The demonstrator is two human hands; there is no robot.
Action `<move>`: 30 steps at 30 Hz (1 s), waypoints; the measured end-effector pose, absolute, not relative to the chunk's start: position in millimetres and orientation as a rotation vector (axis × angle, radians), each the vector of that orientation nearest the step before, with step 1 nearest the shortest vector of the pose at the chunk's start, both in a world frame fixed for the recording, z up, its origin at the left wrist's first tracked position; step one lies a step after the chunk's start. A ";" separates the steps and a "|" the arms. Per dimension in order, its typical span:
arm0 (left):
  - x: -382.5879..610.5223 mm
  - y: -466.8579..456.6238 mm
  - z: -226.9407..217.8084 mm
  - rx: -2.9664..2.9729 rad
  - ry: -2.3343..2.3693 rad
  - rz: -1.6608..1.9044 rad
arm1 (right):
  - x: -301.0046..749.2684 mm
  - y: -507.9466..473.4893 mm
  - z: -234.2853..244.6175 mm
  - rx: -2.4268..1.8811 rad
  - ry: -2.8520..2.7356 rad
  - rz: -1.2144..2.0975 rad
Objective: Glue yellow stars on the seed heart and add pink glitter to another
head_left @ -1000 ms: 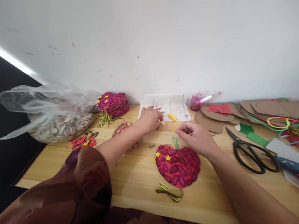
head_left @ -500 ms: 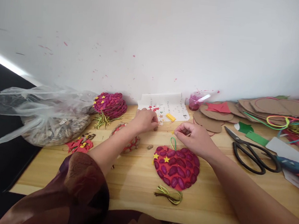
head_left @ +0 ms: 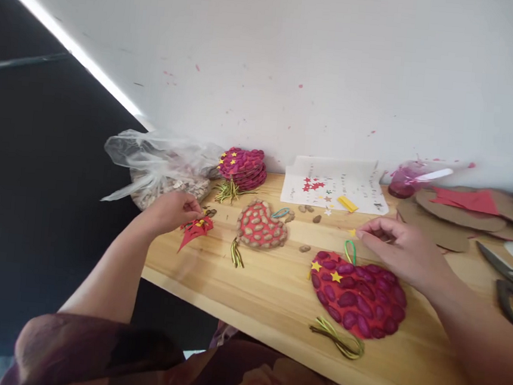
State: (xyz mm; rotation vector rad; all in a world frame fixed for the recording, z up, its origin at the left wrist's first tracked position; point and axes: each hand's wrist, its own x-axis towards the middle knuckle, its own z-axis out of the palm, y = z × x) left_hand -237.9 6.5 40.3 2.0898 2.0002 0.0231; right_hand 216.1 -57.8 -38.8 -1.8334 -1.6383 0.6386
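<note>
My right hand (head_left: pixel 391 243) pinches a small yellow star (head_left: pixel 352 232) above a heart-shaped ornament (head_left: pixel 359 297) covered in purple shells. That ornament has a green loop (head_left: pixel 350 251) on top and two yellow stars at its upper left. A folded bundle of yellow-green cord (head_left: pixel 340 340) lies just below it. Over at the left, my left hand (head_left: pixel 174 212) is closed at the fingertips above a pile of red scraps (head_left: pixel 197 229); whatever it may hold is too small to make out. Between the hands lies a red ornament with tan shells (head_left: pixel 261 226), a blue loop and a tassel.
A clear plastic bag of shells (head_left: pixel 168 179) and a stack of purple ornaments (head_left: pixel 243 170) stand at the back left. Behind are a printed sheet (head_left: pixel 293 187) with stars, a cup of purple paint (head_left: pixel 403 180) and cardboard shapes (head_left: pixel 442 224). Black scissors (head_left: pixel 509 277) lie far right.
My left hand has moved from beside the printed sheet leftward to the red scraps, uncovering the tan-shell ornament. The view has turned left. My right hand still holds the yellow star.
</note>
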 end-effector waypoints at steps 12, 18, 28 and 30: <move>-237.0 4.3 28.6 2.118 2.191 -0.136 | 217.4 -55.6 -36.6 -1.873 -1.607 0.644; -176.0 13.0 25.4 2.299 1.916 0.244 | 210.7 -59.4 -32.5 -1.781 -1.557 0.701; 11.4 51.7 10.9 2.664 1.314 0.077 | 215.5 -52.6 -44.7 -1.790 -1.418 0.711; 28.4 56.5 5.9 2.671 1.316 0.036 | 216.7 -51.3 -47.2 -1.785 -1.406 0.715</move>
